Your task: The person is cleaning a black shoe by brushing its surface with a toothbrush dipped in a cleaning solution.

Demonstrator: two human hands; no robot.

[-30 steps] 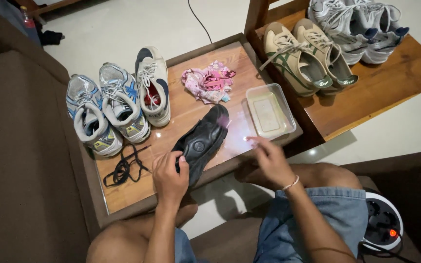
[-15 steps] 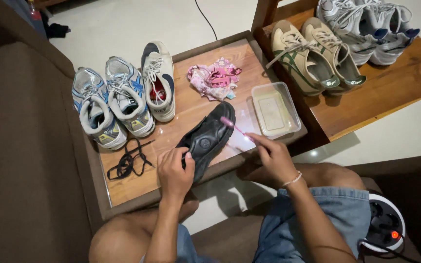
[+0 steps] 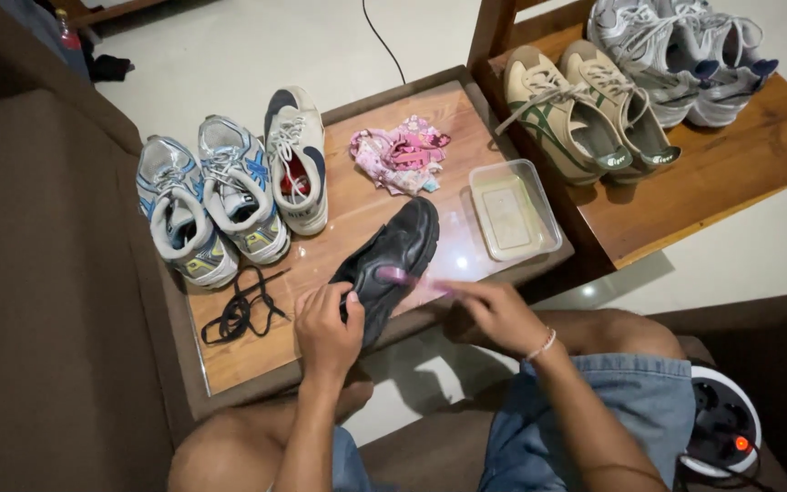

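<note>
A black shoe [image 3: 392,255] lies on the wooden table [image 3: 257,351], toe pointing away from me. My left hand [image 3: 325,326] grips its heel end. My right hand [image 3: 495,312] holds a small pink brush [image 3: 409,278], blurred with motion, whose head rests on the shoe's side. A black lace [image 3: 239,305] lies loose on the table left of the shoe.
Three grey, blue and white sneakers [image 3: 229,191] stand at the table's left. A pink crumpled cloth [image 3: 401,153] and a clear plastic tray [image 3: 513,210] lie beyond the shoe. Two more pairs [image 3: 585,96] sit on a wooden bench at right. A round power strip [image 3: 721,428] lies near my right knee.
My right hand has brought the pink brush leftward and down onto the black shoe. My left hand stays on the heel.
</note>
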